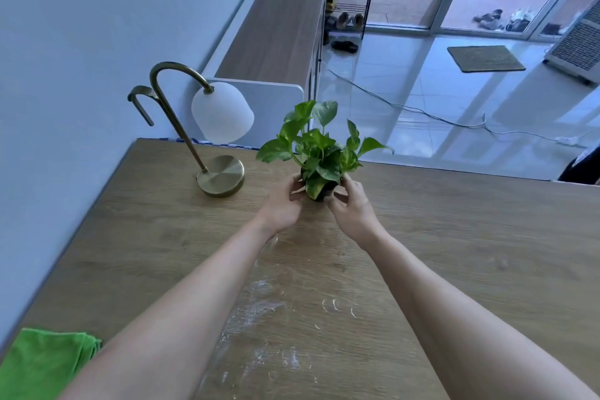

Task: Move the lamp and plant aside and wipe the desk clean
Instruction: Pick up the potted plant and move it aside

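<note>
Both hands, left hand [283, 201] and right hand [352, 209], have fingers [339, 196] wrapped round the plant [319, 153]; lamp [207, 127] unmoved, worktop [454, 253] smeared, green cloth [42, 364] untouched.

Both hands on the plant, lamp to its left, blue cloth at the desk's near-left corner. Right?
One thing is off: the cloth is green, not blue, as the head view shows. The rest holds: left hand and right hand are on the plant, the lamp to its left, the cloth at the near-left corner of the desk.
</note>
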